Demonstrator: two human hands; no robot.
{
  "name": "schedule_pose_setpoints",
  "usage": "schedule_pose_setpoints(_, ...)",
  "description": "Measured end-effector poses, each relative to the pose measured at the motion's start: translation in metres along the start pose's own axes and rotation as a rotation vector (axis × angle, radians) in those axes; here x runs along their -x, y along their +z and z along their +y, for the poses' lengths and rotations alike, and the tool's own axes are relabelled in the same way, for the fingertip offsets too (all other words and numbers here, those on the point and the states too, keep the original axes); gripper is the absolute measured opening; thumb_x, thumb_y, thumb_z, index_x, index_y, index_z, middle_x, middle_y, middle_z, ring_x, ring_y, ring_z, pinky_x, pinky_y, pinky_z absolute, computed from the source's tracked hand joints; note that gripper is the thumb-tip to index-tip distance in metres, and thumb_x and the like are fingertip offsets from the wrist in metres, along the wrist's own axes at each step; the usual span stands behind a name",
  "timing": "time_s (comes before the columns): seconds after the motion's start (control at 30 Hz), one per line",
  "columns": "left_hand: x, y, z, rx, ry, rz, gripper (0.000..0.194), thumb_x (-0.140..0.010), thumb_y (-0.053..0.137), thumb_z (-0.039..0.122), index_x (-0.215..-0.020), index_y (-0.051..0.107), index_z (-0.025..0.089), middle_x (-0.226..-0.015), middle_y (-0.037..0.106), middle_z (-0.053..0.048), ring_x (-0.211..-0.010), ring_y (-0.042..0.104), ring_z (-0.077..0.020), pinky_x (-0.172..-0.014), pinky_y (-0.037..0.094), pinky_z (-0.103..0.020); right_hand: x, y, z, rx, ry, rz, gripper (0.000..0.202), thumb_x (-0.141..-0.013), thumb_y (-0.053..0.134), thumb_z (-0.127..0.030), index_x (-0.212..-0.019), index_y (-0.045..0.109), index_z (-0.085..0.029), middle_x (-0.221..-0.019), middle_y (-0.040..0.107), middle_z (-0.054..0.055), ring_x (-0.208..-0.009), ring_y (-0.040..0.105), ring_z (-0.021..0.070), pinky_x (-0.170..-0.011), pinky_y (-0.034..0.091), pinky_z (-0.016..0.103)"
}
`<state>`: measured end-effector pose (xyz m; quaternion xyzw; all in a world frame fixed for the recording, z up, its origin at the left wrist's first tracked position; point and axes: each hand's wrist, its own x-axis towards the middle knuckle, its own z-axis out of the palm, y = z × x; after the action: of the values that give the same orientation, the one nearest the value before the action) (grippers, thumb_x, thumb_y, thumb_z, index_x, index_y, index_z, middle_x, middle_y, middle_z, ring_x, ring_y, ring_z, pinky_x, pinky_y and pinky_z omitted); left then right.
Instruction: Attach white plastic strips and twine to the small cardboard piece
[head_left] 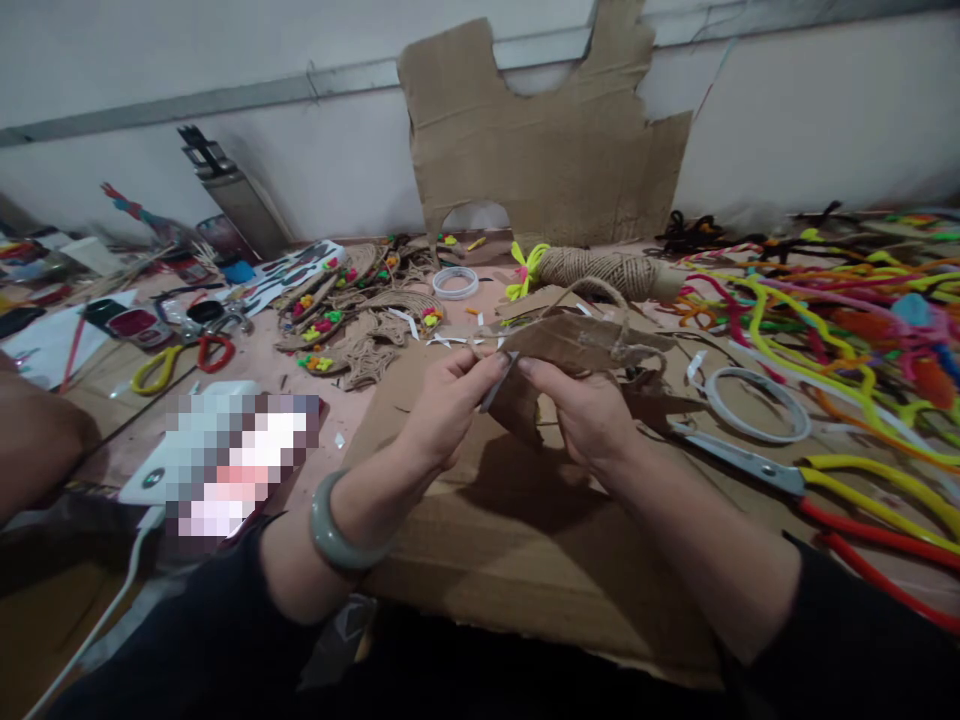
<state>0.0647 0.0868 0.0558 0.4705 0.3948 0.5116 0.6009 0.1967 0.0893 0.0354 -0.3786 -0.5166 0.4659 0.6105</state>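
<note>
Dark sleeves (187, 625) nearest | left hand (439, 410), right hand (592, 415): both pinching cut cardboard piece (574, 340) | scissors (772, 474) at right

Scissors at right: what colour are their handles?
A yellow handle and a red handle, clearest in the head view.

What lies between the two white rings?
In the head view, a brown cardboard piece, held by the left hand and right hand, shows between left ring and right ring, plus white scraps.
</note>
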Motion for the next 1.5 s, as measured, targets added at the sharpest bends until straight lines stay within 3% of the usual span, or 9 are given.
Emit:
schedule_pose_setpoints(0.13, -0.006, -0.009, 0.000, -0.231, 0.110, -0.027, 0.027, -0.077, 0.070, 0.042, -0.069, 0.064, 0.016, -0.068, 0.061, 0.000, -0.066, 0.054, -0.0124, -0.063, 0.043, -0.025, -0.002, -0.003, 0.004, 0.037, -0.025, 0.117, 0.015, -0.075, 0.069, -0.035, -0.084, 0.073, -0.024, -0.090, 0.076, 0.001, -0.097, 0.069, 0.0223, -0.095, 0.053, 0.042)
schedule_pose_setpoints(0.3, -0.006, -0.014, 0.001, -0.475, 0.453, 0.217, 0.013, -0.080, 0.069, 0.031, -0.085, 0.066, 0.020, -0.081, 0.066, -0.001, -0.075, 0.058, -0.0142, -0.072, 0.045, -0.027, -0.002, -0.001, 0.007, 0.008, 0.004, 0.140, 0.019, -0.078, 0.067, -0.038, -0.089, 0.074, -0.023, -0.097, 0.076, 0.002, -0.100, 0.069, 0.0219, -0.097, 0.052, 0.042)
schedule_pose_setpoints(0.37, -0.002, -0.012, 0.003, -0.614, 0.605, 0.210, 0.005, -0.081, 0.066, 0.025, -0.078, 0.065, 0.021, -0.075, 0.065, 0.000, -0.073, 0.057, -0.0143, -0.073, 0.044, -0.028, -0.001, 0.000, 0.006, -0.004, 0.016, 0.127, 0.019, -0.078, 0.067, -0.038, -0.088, 0.074, -0.023, -0.097, 0.076, 0.002, -0.097, 0.070, 0.0216, -0.096, 0.053, 0.042)
schedule_pose_setpoints(0.47, 0.004, -0.008, 0.006, -0.742, 0.727, 0.137, 0.011, -0.082, 0.063, 0.020, -0.071, 0.063, 0.021, -0.069, 0.063, 0.001, -0.069, 0.056, -0.0139, -0.071, 0.044, -0.028, 0.002, 0.000, 0.005, 0.041, 0.012, 0.087, 0.019, -0.079, 0.066, -0.039, -0.084, 0.074, -0.023, -0.092, 0.076, 0.001, -0.095, 0.070, 0.0220, -0.097, 0.052, 0.042)
schedule_pose_setpoints(0.67, 0.001, -0.008, 0.006, -0.790, 0.719, 0.157, 0.011, -0.082, 0.061, 0.020, -0.072, 0.064, 0.021, -0.071, 0.065, 0.000, -0.070, 0.057, -0.0147, -0.070, 0.045, -0.029, 0.006, -0.004, 0.000, 0.344, -0.026, 0.019, 0.027, -0.083, 0.060, -0.048, -0.088, 0.074, -0.026, -0.097, 0.077, 0.003, -0.108, 0.067, 0.0284, -0.106, 0.045, 0.053)
schedule_pose_setpoints(0.87, -0.001, -0.012, 0.005, -0.750, 0.680, 0.162, 0.009, -0.080, 0.062, 0.018, -0.072, 0.065, 0.020, -0.073, 0.068, -0.001, -0.070, 0.060, -0.0141, -0.070, 0.047, -0.028, 0.008, -0.005, -0.008, 0.640, -0.215, -0.075, 0.027, -0.088, 0.052, -0.042, -0.099, 0.073, -0.029, -0.102, 0.076, 0.004, -0.112, 0.066, 0.0292, -0.110, 0.041, 0.058)
schedule_pose_setpoints(1.1, -0.008, -0.018, -0.003, -0.749, 0.756, 0.171, 0.007, -0.080, 0.062, 0.017, -0.074, 0.067, 0.018, -0.071, 0.069, 0.001, -0.066, 0.062, -0.0113, -0.064, 0.048, -0.023, 0.009, -0.007, -0.011, 0.714, -0.205, -0.078, 0.032, -0.091, 0.049, -0.044, -0.109, 0.071, -0.030, -0.110, 0.075, 0.001, -0.120, 0.062, 0.0258, -0.114, 0.038, 0.053)
schedule_pose_setpoints(1.3, -0.010, -0.019, -0.005, -0.726, 0.710, 0.148, 0.007, -0.081, 0.064, 0.020, -0.075, 0.068, 0.018, -0.069, 0.069, 0.001, -0.063, 0.061, -0.0112, -0.059, 0.046, -0.023, 0.008, -0.006, -0.008, 0.733, -0.098, -0.039, 0.035, -0.088, 0.049, -0.050, -0.098, 0.073, -0.027, -0.107, 0.076, 0.006, -0.113, 0.066, 0.0323, -0.110, 0.039, 0.061)
schedule_pose_setpoints(1.5, -0.010, -0.020, -0.006, -0.691, 0.668, 0.147, 0.008, -0.081, 0.063, 0.022, -0.076, 0.068, 0.018, -0.069, 0.068, 0.000, -0.063, 0.061, -0.0109, -0.059, 0.046, -0.022, 0.008, -0.004, -0.014, 0.722, -0.130, -0.063, 0.032, -0.089, 0.048, -0.045, -0.102, 0.073, -0.031, -0.104, 0.077, 0.003, -0.121, 0.062, 0.0293, -0.113, 0.037, 0.057)
